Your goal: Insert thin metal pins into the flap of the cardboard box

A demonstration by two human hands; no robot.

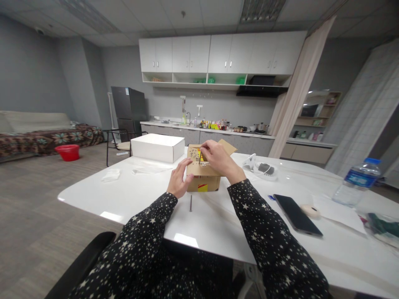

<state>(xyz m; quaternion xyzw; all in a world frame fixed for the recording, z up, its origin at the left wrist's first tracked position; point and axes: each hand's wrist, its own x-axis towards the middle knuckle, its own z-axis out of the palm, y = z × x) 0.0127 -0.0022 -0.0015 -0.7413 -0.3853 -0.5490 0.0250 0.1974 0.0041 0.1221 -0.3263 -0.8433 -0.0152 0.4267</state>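
Observation:
A small brown cardboard box (203, 182) with a yellow and red label stands on the white table (149, 195) in front of me. Its top shows a pattern of small holes. My left hand (179, 180) grips the box's left side. My right hand (218, 160) rests over the top and pinches a thin dark nail-like piece at the holes. A second thin dark nail (190, 203) lies loose on the table just in front of the box.
A white closed box (157, 147) sits behind the brown one. A black phone (296, 214), a small pale object (310, 210), a water bottle (357, 182) and a green bag (385, 228) lie to the right. White cables (262, 168) lie behind my right hand.

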